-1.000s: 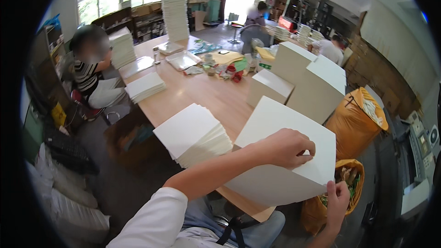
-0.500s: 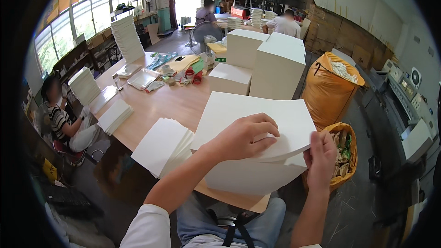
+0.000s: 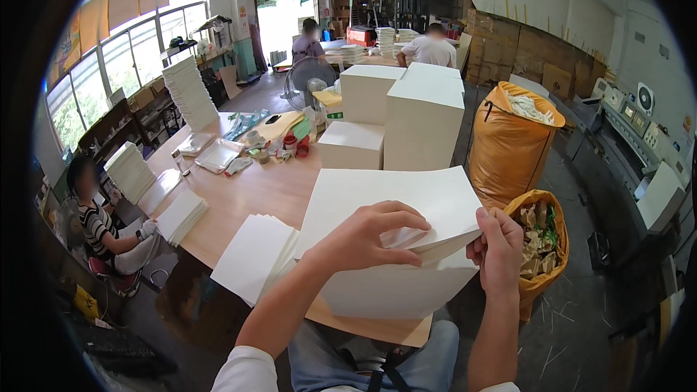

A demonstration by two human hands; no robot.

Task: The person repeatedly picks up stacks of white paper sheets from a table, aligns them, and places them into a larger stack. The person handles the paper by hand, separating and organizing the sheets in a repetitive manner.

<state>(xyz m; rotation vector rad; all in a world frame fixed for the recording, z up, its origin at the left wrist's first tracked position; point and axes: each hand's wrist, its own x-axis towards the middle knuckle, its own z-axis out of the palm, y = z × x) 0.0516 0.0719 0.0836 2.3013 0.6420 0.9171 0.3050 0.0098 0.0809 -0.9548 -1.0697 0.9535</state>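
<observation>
A tall block of large white paper sheets stands at the table's near edge. My right hand is closed on the near right corner of the top sheets, thumb above and fingers curled beneath. That corner is raised, with a narrow gap between the upper sheets and those below. My left hand lies over the block's near edge, fingers bent and the thumb apart from them, holding nothing that I can see. Left of the block, a loose, fanned pile of white sheets overlaps the table's edge.
Taller white paper blocks stand behind mine. Tape rolls and plastic packets lie on the wooden table. At right are orange sacks with scraps. A seated person works at left; two people are farther back.
The view has shifted, so the table and blocks sit lower in it. My right hand has raised the sheets' corner a little. The left hand's fingers and thumb have spread apart.
</observation>
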